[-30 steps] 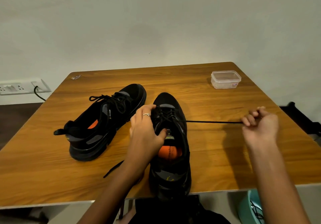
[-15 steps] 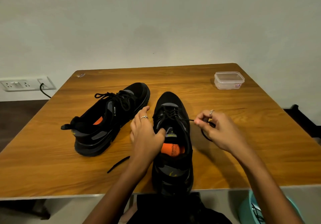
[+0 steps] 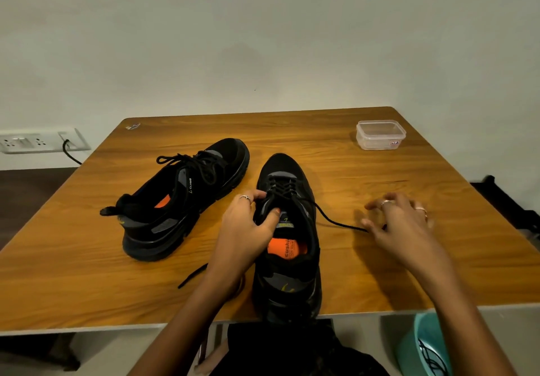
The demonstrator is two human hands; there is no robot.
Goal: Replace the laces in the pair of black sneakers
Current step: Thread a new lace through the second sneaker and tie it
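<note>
black sneakers [image 3: 287,229] with orange insoles [image 3: 285,247], wood-grain table [image 3: 336,142], clear container [image 3: 380,135]

Plain pale wall [image 3: 263,39], wooden table [image 3: 73,273], white socket strip [image 3: 32,141], dark floor [image 3: 26,188]

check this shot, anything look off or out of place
The left sneaker lies tipped on its side, laces loose. The near sneaker overhangs the table edge at its heel, and its lace trails sideways toward the blurred right hand. Nothing looks spilled or damaged.
</note>
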